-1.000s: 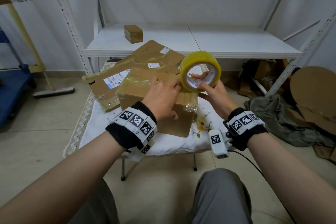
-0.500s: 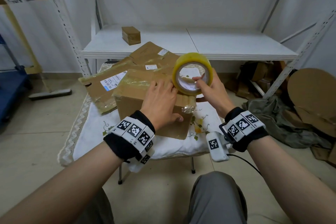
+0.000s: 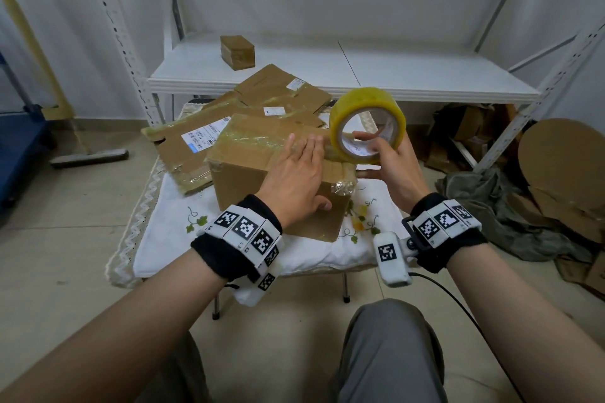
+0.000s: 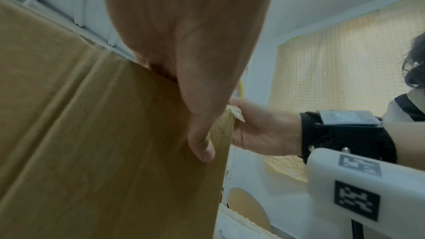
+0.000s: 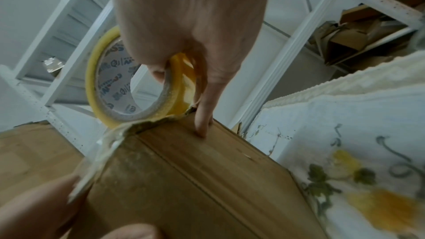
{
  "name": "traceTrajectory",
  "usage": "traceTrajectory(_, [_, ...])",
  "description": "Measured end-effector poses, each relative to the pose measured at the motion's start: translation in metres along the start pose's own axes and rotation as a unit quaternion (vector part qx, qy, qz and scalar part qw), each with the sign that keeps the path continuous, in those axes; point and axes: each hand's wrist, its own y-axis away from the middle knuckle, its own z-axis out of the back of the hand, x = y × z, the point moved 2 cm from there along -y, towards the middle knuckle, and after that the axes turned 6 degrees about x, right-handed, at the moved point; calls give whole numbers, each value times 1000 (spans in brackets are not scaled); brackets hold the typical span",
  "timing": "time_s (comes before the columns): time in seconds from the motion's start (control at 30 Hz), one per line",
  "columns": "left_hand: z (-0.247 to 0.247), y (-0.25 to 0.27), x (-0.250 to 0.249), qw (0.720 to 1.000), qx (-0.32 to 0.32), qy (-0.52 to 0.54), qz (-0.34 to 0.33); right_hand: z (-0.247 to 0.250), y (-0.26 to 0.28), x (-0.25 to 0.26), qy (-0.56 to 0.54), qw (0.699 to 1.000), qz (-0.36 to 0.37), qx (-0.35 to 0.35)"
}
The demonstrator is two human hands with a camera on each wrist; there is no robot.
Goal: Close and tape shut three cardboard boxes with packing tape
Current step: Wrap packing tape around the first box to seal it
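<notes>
A closed cardboard box [image 3: 242, 180] stands on a cloth-covered stool, with old clear tape across its top. My left hand [image 3: 294, 170] lies flat on the box top, fingers straight; its thumb rests on the near side [image 4: 200, 144]. My right hand [image 3: 393, 160] grips a yellow roll of packing tape [image 3: 366, 105], fingers hooked through the core [image 5: 158, 74]. The roll sits upright at the box's top right edge [image 5: 195, 179], just past my left fingertips. One right finger [image 5: 203, 121] touches the box's right side. I cannot tell whether tape is stuck to the box.
Flattened cardboard boxes [image 3: 183, 147] lie behind the box on the white embroidered cloth [image 3: 170, 232]. A small taped box [image 3: 237, 52] sits on the white shelf [image 3: 393, 75]. Cardboard scraps [image 3: 563, 167] and a grey cloth [image 3: 491, 206] lie at right. My knees are below.
My right hand has brought the tape roll down from above the box to its top right edge. My left hand's fingers have flattened out on the box top.
</notes>
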Motion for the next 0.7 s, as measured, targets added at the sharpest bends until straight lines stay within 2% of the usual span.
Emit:
traceTrajectory(0.13, [0, -1, 2, 1000, 6, 1, -1, 9, 5, -9, -77, 997, 1, -32])
traceTrajectory(0.23, [0, -1, 1, 1000, 10, 2, -2, 14, 11, -15, -94, 994, 2, -54])
traceTrajectory(0.53, [-1, 0, 1, 1000, 8, -12, -5, 7, 15, 15, 46, 993, 96, -48])
traceTrajectory(0.7, [1, 0, 0, 1000, 7, -6, -20, 11, 11, 13, 101, 989, 91, -58])
